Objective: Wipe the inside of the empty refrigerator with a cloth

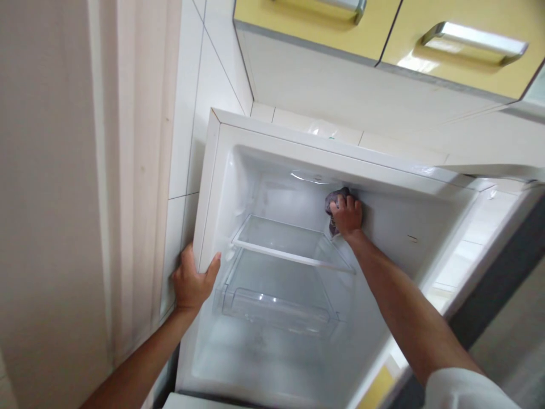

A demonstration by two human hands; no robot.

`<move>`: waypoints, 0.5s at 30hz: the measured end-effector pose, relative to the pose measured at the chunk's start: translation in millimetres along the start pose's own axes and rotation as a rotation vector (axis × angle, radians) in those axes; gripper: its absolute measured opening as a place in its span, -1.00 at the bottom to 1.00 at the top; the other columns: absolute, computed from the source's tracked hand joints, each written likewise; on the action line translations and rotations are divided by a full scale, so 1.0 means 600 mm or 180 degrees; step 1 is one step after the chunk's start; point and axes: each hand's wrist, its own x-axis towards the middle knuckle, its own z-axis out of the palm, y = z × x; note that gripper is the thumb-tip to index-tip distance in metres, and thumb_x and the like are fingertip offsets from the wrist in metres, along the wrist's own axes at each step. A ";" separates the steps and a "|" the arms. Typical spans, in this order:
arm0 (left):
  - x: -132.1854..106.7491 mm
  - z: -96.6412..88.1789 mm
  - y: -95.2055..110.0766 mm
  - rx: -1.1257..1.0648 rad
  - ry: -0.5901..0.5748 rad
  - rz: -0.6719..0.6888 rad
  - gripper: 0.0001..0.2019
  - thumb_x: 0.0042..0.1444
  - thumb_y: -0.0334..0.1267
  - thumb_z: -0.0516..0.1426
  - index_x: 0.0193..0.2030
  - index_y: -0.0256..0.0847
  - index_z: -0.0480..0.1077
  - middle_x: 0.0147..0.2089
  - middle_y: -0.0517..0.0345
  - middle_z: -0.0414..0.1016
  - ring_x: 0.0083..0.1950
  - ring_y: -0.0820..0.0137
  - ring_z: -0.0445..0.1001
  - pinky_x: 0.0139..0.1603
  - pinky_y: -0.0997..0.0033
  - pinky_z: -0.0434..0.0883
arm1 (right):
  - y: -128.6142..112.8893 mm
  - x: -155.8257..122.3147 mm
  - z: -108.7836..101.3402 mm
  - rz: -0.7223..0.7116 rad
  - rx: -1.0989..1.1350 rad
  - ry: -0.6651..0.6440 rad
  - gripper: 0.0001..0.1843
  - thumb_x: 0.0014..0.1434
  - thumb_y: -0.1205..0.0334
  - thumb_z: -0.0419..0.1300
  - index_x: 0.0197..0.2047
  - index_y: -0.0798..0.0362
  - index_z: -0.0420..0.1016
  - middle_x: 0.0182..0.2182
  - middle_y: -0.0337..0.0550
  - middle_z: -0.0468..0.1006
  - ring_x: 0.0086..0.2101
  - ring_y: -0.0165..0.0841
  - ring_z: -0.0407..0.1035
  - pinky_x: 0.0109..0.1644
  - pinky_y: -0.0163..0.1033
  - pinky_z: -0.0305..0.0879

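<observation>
A white refrigerator (232,129) stands open in front of me. Deep in its upper part, my right hand (348,216) is closed on a dark greyish-purple cloth (334,200), pressed near the back right corner. My left hand (193,279) grips the left front edge of the fridge body, thumb on the front rim and fingers wrapped round the outer side. Below the right hand sits a glass shelf (283,238) with a pale front strip. Lower down is a clear plastic drawer (276,311).
Yellow cabinets (464,42) with metal handles hang above the fridge. The fridge door (489,267) is swung out at the right. A pale door frame (140,170) and a white tiled wall (204,102) lie close on the left. Clear plastic (321,129) rests on the fridge top.
</observation>
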 end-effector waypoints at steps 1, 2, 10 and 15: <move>0.000 0.001 -0.001 0.0012 -0.0001 0.0009 -0.36 0.15 0.17 0.16 0.19 -0.31 0.32 -0.08 -0.20 0.62 -0.10 -0.01 0.62 -0.17 0.20 0.44 | 0.008 -0.008 -0.006 -0.0083 -0.0037 0.0098 -0.50 0.43 0.31 -0.19 0.11 0.12 0.54 0.21 0.22 0.38 0.11 0.03 0.15 0.09 0.07 0.06; 0.001 0.002 -0.002 0.0022 0.0003 0.0022 -0.35 0.15 0.17 0.16 0.20 -0.32 0.31 -0.08 -0.22 0.62 -0.10 -0.01 0.62 -0.17 0.20 0.43 | 0.014 -0.015 -0.013 -0.0140 -0.0057 0.0183 -0.51 0.43 0.31 -0.18 0.13 0.11 0.53 0.24 0.20 0.37 0.12 0.04 0.14 0.09 0.08 0.05; 0.007 0.006 0.002 0.0115 -0.0069 0.0115 -0.36 0.14 0.14 0.14 0.15 -0.39 0.33 -0.08 -0.33 0.61 -0.07 -0.09 0.61 -0.19 0.19 0.41 | 0.020 -0.065 -0.087 0.0258 -0.0186 0.0370 -0.53 0.43 0.27 -0.15 0.18 0.08 0.49 0.29 0.16 0.33 0.11 0.03 0.13 0.05 0.04 0.01; 0.010 -0.001 0.012 0.0130 -0.0274 0.0115 -0.38 0.18 0.12 0.15 0.17 -0.39 0.31 -0.03 -0.33 0.61 -0.04 -0.05 0.62 -0.15 0.21 0.42 | 0.012 -0.108 -0.152 0.0343 -0.0286 0.0271 -0.46 0.44 0.25 -0.26 0.10 0.14 0.53 0.19 0.21 0.39 0.04 0.01 0.20 -0.02 0.03 0.03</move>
